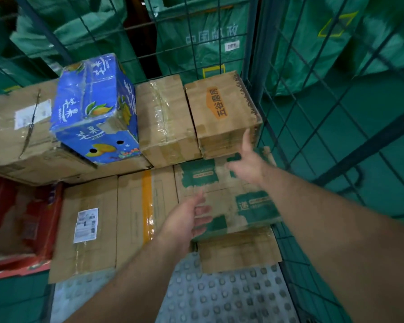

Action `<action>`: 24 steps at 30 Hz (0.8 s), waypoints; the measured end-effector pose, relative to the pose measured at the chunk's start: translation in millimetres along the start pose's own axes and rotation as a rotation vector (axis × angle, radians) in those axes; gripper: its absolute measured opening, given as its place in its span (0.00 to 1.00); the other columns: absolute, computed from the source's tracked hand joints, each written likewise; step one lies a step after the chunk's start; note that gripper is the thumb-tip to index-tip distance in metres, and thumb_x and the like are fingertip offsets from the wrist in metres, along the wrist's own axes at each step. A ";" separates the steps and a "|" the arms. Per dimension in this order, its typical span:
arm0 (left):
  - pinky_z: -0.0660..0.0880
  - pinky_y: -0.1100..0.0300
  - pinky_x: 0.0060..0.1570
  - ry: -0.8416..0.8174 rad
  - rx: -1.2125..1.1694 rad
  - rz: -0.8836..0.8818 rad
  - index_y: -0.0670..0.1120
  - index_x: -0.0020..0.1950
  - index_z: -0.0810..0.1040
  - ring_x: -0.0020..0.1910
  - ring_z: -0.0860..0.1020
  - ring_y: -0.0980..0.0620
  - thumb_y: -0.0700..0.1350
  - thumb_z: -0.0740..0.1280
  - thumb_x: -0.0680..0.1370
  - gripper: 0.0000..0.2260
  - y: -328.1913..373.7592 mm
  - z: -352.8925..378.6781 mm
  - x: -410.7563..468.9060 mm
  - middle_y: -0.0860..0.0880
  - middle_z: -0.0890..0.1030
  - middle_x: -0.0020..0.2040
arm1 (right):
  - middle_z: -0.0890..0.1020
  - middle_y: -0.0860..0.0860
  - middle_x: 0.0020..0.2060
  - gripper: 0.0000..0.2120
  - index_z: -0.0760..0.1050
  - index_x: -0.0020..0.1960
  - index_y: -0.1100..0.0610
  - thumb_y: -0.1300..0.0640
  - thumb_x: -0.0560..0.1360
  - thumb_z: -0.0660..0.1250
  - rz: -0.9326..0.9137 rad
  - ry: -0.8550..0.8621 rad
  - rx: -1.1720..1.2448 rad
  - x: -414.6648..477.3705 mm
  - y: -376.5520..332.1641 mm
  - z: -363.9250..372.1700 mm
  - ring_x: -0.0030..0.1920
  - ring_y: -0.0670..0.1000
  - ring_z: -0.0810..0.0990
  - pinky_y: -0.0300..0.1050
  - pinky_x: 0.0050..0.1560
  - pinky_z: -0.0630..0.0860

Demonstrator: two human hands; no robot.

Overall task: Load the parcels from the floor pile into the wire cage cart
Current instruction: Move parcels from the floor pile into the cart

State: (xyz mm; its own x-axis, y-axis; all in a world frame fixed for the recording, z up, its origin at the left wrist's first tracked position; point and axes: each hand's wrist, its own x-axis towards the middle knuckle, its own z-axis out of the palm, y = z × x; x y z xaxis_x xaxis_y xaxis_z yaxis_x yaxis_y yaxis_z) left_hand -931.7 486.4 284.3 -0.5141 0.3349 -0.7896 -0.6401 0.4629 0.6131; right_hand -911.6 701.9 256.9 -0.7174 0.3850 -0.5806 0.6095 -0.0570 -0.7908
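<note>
Lighting is dim with a green cast. Motion blur softens the whole frame. Wide-angle distortion bends the edges.

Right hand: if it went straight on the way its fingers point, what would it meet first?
Probably the front face of the orange-label box, directly ahead of the right hand. One fingertip overlaps that face, but depth is unclear, so contact cannot be confirmed.

matt cardboard parcels [163, 117], wire cage cart [313, 94]
</note>
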 end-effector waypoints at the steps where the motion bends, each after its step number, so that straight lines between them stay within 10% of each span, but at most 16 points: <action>1: 0.74 0.47 0.65 0.002 0.005 -0.014 0.52 0.62 0.78 0.56 0.82 0.49 0.57 0.61 0.84 0.13 -6.3 -1.2 -8.1 0.51 0.85 0.55 | 0.55 0.51 0.82 0.50 0.32 0.78 0.32 0.60 0.80 0.67 0.004 -0.008 -0.039 -12.9 15.8 13.5 0.76 0.59 0.67 0.59 0.74 0.65; 4: 0.76 0.48 0.62 0.038 0.036 -0.045 0.50 0.59 0.80 0.55 0.83 0.47 0.54 0.64 0.83 0.11 -32.2 -8.0 -34.8 0.50 0.86 0.52 | 0.76 0.52 0.69 0.33 0.56 0.81 0.44 0.55 0.81 0.66 0.072 0.010 -0.102 -60.8 66.9 60.3 0.55 0.52 0.82 0.45 0.53 0.82; 7: 0.78 0.50 0.53 0.029 0.103 -0.061 0.49 0.60 0.82 0.52 0.84 0.47 0.55 0.65 0.82 0.13 -68.3 -16.3 -62.2 0.49 0.87 0.50 | 0.81 0.61 0.59 0.08 0.77 0.60 0.55 0.62 0.83 0.62 0.194 0.035 0.112 -135.5 116.5 109.6 0.51 0.53 0.79 0.37 0.47 0.77; 24: 0.70 0.58 0.37 -0.527 0.785 -0.067 0.47 0.46 0.79 0.38 0.78 0.51 0.46 0.63 0.83 0.09 -246.6 -23.3 -278.8 0.48 0.81 0.40 | 0.85 0.54 0.46 0.09 0.80 0.54 0.56 0.52 0.82 0.65 0.463 0.793 0.725 -503.2 225.7 233.1 0.41 0.49 0.80 0.38 0.35 0.73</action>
State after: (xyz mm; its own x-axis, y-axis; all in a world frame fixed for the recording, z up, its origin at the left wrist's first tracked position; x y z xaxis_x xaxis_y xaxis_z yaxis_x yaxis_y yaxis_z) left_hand -643.8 259.7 353.9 -0.0435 0.5264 -0.8491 0.0070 0.8501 0.5266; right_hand -491.7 280.6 325.4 0.0905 0.6422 -0.7612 0.2380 -0.7561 -0.6096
